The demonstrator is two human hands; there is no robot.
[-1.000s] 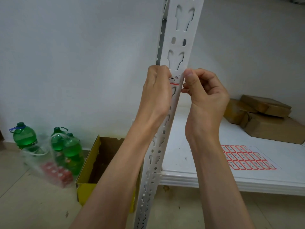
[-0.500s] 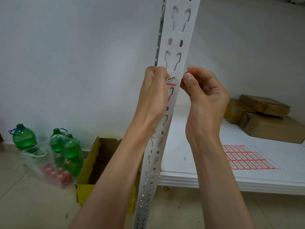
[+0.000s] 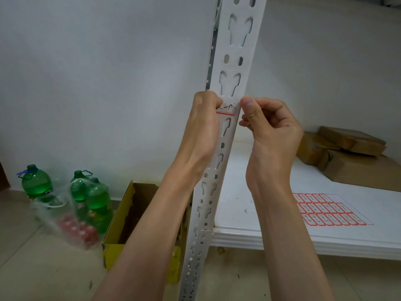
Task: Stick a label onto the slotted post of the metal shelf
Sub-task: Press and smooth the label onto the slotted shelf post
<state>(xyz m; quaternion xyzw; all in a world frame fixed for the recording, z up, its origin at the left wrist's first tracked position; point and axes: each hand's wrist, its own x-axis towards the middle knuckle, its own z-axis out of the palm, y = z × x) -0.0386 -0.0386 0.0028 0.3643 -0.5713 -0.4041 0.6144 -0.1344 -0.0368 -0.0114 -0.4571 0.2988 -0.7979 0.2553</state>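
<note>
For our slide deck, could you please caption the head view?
Two hands, left hand and right hand, press a red-edged label onto the white slotted post.

Green bottles (image 3: 39, 184) beside yellow box (image 3: 121, 222); brown parcels (image 3: 351, 157) on shelf board (image 3: 249, 213)

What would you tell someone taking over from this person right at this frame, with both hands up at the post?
Left hand: wrapped round the slotted post, fingers over the left end of the label.
Right hand: fingers curled, thumb tip at the label's right end on the post's edge; whether it pinches the label cannot be told.
Label: lies across the post's face between two keyhole slots, red border at its lower edge.
Label sheet: flat on the white shelf, one corner already bare.
Done: label placed on the post.
Left: probably rub both ends down flat, then let go.
</note>
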